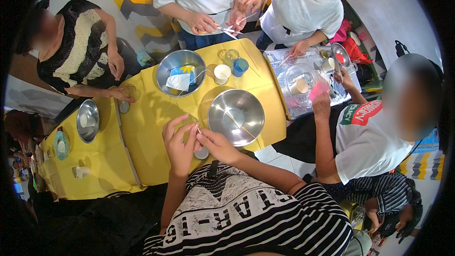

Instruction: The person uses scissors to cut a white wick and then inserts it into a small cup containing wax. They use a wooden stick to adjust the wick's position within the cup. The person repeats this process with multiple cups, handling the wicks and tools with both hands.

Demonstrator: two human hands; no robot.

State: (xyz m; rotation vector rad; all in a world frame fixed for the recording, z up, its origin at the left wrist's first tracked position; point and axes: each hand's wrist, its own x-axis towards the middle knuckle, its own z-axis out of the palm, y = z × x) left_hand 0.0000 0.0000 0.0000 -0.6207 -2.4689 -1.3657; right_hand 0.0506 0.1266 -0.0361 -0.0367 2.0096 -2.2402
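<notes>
Yellow covers the counter (156,147) in front of me, and just above its near edge my two hands meet. A thin white strip (199,132) shows between my fingertips. My left hand (179,138) is curled, its fingers bent toward the strip; my right hand (215,144) comes in from the other side, thumb and forefinger closed in a pinch at it. Only a short bit of the strip shows, slanting between the fingertips; its full length is hidden, so I cannot tell its whole long axis or where its ends point.

Writing: my striped shirt (222,208) carries big dark letters on a pale panel, upside down in view. The person at my right wears a white shirt with a red and green print (362,113), lettered in white. In the far bowl (166,63) lies a blue and yellow packet (191,72), its print too small to read.

A clear glass (190,119) is partly hidden behind my left fingers; whether they touch it, I cannot tell. A round lid (201,153) shows just below my hands. Near my right hand, the steel bowl (249,108) holds a thin stick (242,127), running from upper left to lower right. Beyond it stand a white cup (222,74) and a blue glass (240,67). Across the counter, a person holds scissors (228,30).
</notes>
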